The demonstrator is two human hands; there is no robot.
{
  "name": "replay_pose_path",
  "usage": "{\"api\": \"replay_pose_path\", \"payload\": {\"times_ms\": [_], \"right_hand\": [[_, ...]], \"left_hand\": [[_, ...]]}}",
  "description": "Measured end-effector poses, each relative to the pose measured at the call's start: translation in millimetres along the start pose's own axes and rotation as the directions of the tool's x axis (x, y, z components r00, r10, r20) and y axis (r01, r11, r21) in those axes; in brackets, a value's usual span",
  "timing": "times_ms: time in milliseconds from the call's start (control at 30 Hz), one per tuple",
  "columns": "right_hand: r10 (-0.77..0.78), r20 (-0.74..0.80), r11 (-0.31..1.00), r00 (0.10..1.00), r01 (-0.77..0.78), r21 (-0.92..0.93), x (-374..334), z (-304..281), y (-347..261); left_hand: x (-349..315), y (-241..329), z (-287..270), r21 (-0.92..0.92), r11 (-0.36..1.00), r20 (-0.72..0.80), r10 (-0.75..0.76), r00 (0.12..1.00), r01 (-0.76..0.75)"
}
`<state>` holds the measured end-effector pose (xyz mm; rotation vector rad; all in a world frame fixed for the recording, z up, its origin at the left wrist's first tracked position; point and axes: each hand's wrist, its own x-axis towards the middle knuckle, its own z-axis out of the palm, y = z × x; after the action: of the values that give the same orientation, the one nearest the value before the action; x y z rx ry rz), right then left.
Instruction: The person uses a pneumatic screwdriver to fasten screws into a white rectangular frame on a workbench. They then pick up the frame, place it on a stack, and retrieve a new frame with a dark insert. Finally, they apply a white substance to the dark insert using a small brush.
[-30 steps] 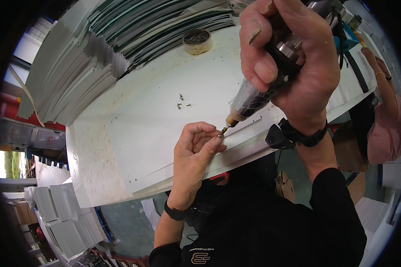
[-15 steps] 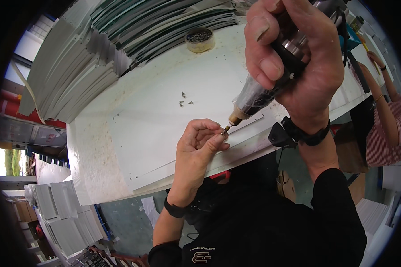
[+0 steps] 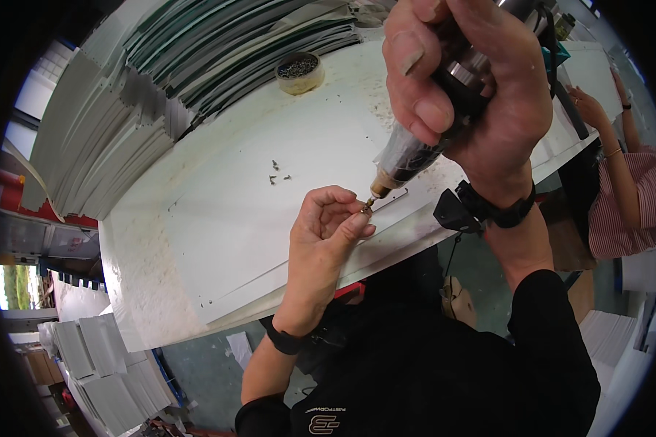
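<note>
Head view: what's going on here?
A person's right hand grips a power driver, its tip angled down to the left hand. The left thumb and fingers pinch a small metal piece, apparently a screw, at the bit. Three loose screws lie on the white surface, and a tub of small dark pieces stands beyond them.

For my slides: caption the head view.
Right hand grips a power driver, its bit at a small metal piece pinched in the left hand.
</note>
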<state>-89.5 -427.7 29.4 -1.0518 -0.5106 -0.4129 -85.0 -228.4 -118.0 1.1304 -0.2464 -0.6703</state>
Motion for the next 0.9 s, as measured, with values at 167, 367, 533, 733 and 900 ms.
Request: {"api": "replay_pose_path", "payload": {"times_ms": [167,367,533,733,900], "right_hand": [[0.004,-0.025,0.999,1.000,-0.003,0.036,0,-1,-2],[0.093,0.026,0.991,0.995,-0.095,0.093,2,-5,-1],[0.216,-0.060,0.956,0.974,-0.224,-0.192,-4,13,-17],[0.339,-0.112,0.898,0.934,-0.357,-0.258,-16,10,-12],[0.390,-0.010,0.900,0.921,-0.384,-0.208,-21,-13,-10]], "left_hand": [[5,1,-4,-0.065,0.996,0.045,-0.052,0.998,0.055],[5,1,-1,0.012,1.000,0.041,-0.025,0.999,0.024],[13,4,13,0.567,0.770,0.132,0.266,0.955,-0.293],[24,-7,24,0.747,0.592,0.163,0.279,0.946,-0.303],[25,-10,25,0.801,0.476,0.218,0.333,0.918,-0.363]]}}
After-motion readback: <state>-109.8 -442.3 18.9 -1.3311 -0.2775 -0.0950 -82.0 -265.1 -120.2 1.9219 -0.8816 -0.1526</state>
